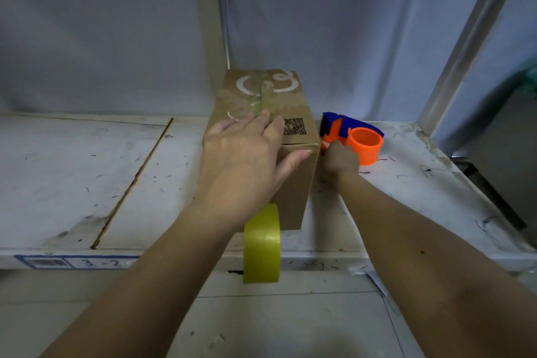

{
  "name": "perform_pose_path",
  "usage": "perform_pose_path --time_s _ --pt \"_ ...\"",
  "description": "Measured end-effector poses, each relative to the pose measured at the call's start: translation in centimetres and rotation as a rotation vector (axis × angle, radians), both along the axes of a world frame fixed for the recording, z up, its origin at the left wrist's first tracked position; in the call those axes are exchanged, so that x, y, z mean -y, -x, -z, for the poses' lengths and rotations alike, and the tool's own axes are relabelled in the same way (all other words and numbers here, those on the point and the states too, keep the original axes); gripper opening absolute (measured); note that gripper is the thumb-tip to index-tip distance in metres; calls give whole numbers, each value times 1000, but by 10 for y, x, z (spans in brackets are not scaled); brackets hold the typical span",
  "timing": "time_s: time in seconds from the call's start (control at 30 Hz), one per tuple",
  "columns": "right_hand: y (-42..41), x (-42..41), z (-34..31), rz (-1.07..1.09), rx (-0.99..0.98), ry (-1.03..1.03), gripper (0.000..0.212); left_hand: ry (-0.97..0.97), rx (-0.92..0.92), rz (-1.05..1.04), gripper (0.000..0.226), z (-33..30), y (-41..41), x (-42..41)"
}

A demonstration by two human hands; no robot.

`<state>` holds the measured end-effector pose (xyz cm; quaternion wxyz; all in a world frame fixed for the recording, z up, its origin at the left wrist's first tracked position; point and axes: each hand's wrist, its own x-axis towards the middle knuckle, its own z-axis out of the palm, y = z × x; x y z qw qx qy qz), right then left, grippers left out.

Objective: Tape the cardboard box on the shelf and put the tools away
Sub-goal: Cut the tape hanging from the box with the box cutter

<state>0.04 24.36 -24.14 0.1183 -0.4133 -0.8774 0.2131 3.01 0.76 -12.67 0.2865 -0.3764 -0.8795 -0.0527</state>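
Box (261, 125) sits on the shelf (87, 183), long side pointing away, with the left hand (241, 160) spread flat on top, tape (262, 244) hanging below, and the right hand (340, 163) just beside it, curled around the dispenser (357, 136).

Brown cardboard box (263, 136), frame centre, lengthwise on shelf (87, 171), clear tape along top seam. Orange-blue tape dispenser (353, 139) just right of it. Yellow tape roll (262, 244) upright below box.
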Motion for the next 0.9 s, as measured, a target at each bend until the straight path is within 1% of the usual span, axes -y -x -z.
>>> perform_pose_path --time_s 0.1,0.17,0.23,0.27,0.3,0.37,0.4,0.47,0.57,0.6,0.63,0.7,0.73,0.77,0.8,0.83,0.87,0.9 --pt "-6 6 -5 -49 45 92 34 -17 -2 6 70 0 -1 0" --pt "-14 12 -9 -95 -2 159 40 -11 2 9 71 -1 -3 0" --pt "-25 17 -15 -89 -88 265 45 -2 2 9 71 -3 -5 1" --pt "-32 21 -19 -51 -136 335 41 2 8 5 72 -5 -6 2" --pt "-40 24 -24 -7 -201 432 34 10 25 1 73 -8 -7 2" --pt "-58 33 -34 66 -387 688 18 44 83 -4 73 -12 -10 4" --pt "-69 39 -41 84 -478 809 14 65 105 -3 71 -14 -11 5" --pt "-89 51 -57 65 -605 975 13 98 142 9 69 -17 -11 6" --pt "-118 67 -79 -54 -731 1066 15 131 232 8 68 -24 -13 8" --pt "-127 72 -85 -91 -761 1075 16 78 246 22 64 -25 -17 10" --pt "-134 75 -90 -124 -774 1063 18 -31 240 43 57 -24 -24 13" --pt "-145 82 -98 -179 -768 981 26 -382 174 37 38 -14 -43 22" --pt "-149 85 -102 -203 -763 920 29 -561 175 -4 31 -7 -55 27" --pt "-151 89 -105 -221 -759 854 31 -700 217 -59 28 -1 -64 32" --pt "-154 93 -108 -238 -758 794 31 -783 326 -125 27 4 -72 36" --pt "-156 97 -111 -255 -758 744 30 -817 481 -198 26 9 -76 39" --pt "-158 102 -115 -275 -762 707 27 -826 661 -258 28 14 -76 41" --pt "-160 107 -118 -295 -772 678 24 -828 844 -288 34 19 -75 41"
